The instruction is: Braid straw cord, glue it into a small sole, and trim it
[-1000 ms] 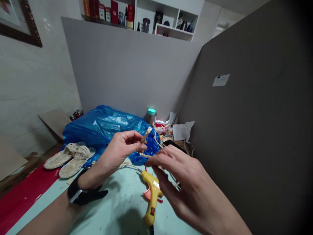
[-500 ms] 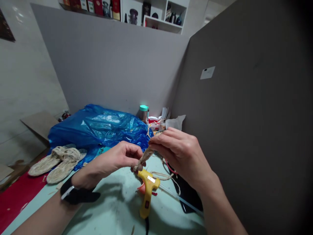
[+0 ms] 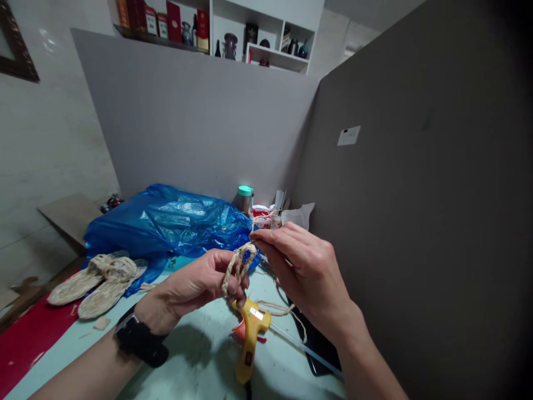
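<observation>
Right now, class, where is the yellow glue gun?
In the head view, the yellow glue gun is on the pale green tabletop, low, near centre, just below the left hand and its braided cord, left of a flat black device.

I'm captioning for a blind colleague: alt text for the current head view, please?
The left hand holds a looped braided cord, the right hand at its top, near a yellow glue gun on a pale green table. Woven sandals lie left, a blue bag behind.

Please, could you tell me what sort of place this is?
Probably a small craft workspace: the left hand holds a beige braided cord near a yellow plastic glue gun on a pale green tabletop, with two beige woven-fibre sandals further left.
</observation>
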### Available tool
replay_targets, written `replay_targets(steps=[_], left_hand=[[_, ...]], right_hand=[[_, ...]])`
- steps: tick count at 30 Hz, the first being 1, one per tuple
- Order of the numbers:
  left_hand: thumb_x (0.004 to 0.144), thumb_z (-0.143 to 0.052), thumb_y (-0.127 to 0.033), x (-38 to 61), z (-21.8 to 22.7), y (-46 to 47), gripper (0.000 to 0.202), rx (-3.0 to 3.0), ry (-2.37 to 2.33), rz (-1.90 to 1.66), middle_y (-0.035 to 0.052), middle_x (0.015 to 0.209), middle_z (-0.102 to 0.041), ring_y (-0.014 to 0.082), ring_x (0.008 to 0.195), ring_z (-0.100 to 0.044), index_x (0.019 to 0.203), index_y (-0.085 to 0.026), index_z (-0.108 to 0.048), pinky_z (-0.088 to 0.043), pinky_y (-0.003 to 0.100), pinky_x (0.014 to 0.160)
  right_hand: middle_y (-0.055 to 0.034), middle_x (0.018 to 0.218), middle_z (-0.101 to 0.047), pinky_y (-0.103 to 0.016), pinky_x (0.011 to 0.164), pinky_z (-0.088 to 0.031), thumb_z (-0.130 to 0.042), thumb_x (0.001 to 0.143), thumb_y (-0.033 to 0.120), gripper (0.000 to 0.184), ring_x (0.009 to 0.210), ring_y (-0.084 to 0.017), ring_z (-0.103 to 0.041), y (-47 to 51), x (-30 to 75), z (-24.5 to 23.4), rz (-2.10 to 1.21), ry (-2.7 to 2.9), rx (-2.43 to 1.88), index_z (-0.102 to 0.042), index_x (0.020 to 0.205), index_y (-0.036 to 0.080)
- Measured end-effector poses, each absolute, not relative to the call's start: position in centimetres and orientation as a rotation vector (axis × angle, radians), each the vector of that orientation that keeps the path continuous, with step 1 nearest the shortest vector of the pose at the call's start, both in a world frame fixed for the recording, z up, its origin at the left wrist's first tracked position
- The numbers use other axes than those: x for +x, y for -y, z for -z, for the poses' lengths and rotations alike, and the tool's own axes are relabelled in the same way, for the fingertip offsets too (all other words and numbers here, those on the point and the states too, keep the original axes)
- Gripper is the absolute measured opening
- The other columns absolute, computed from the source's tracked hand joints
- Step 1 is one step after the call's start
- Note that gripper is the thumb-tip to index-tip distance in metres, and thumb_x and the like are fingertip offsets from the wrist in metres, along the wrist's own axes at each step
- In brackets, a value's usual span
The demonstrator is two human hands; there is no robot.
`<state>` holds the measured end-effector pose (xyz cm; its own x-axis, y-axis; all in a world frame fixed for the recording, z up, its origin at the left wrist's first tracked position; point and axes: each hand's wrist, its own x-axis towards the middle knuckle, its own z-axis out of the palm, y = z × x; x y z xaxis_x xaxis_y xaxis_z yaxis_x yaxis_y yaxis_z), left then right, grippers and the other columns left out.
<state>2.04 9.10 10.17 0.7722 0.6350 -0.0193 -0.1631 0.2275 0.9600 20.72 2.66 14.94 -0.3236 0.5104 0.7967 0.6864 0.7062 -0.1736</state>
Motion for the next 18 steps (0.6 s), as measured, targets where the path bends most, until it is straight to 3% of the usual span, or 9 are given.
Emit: replay_targets(steps=[8, 13, 18], left_hand=[[0.063, -0.07, -0.005, 2.32, -10.01, -8.98, 0.016, 1.207, -0.447, -0.687, -0.0029, 0.066, -0.062, 0.0117, 0.06, -0.056, 0.069, -0.019, -0.065, -0.046, 0.026, 0.064], [0.059, -0.072, -0.005, 2.31, -10.18, -8.91, 0.014, 1.215, -0.459, -0.593, -0.0031, 0.057, -0.058, 0.0092, 0.054, -0.049, 0.062, -0.016, -0.064, -0.039, 0.022, 0.054], [0.065, -0.076, -0.012, 2.37, -10.01, -9.1, 0.01, 1.183, -0.467, -0.524, -0.0049, 0.057, -0.053, 0.0039, 0.046, -0.036, 0.066, -0.014, -0.067, -0.027, 0.018, 0.045]], right_hand=[[-0.0055, 0.087, -0.071, -0.032, 0.073, -0.049, -0.05, 0.099, 0.014, 0.02, 0.075, -0.017, -0.057, -2.71, 19.71, -14.56, 0.206, 1.998, -0.945, -0.069, 0.104, 0.015], [-0.006, 0.088, -0.069, -0.037, 0.079, -0.048, -0.061, 0.095, 0.016, 0.014, 0.084, -0.02, -0.055, -2.69, 20.17, -14.92, 0.373, 1.926, -0.998, -0.074, 0.09, 0.019], [-0.0058, 0.087, -0.067, -0.028, 0.068, -0.051, -0.061, 0.094, 0.011, 0.017, 0.077, -0.015, -0.06, -2.37, 20.28, -14.78, 0.351, 1.812, -0.986, -0.075, 0.089, 0.019]])
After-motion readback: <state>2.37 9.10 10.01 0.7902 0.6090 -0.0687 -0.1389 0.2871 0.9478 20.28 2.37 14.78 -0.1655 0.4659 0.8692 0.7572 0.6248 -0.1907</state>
